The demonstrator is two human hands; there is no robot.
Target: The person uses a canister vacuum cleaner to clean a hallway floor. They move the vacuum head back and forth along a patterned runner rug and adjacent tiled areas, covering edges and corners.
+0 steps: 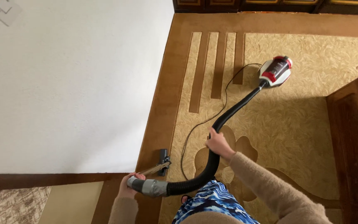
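My left hand (126, 185) grips the grey handle end (151, 187) of a vacuum hose, low in the head view. From it a metal tube (153, 169) runs down to the black floor nozzle (163, 157), which rests on the brown carpet border beside the white wall. My right hand (217, 143) holds the black ribbed hose (233, 110) partway along. The hose leads up to a white and red canister vacuum (276, 71) standing on the beige patterned carpet (295, 120).
A thin black power cord (224, 97) loops over the carpet from the canister toward my feet. A white wall (71, 83) fills the left. Dark wooden furniture (351, 141) stands at the right and along the top edge. A second rug (9, 205) shows bottom left.
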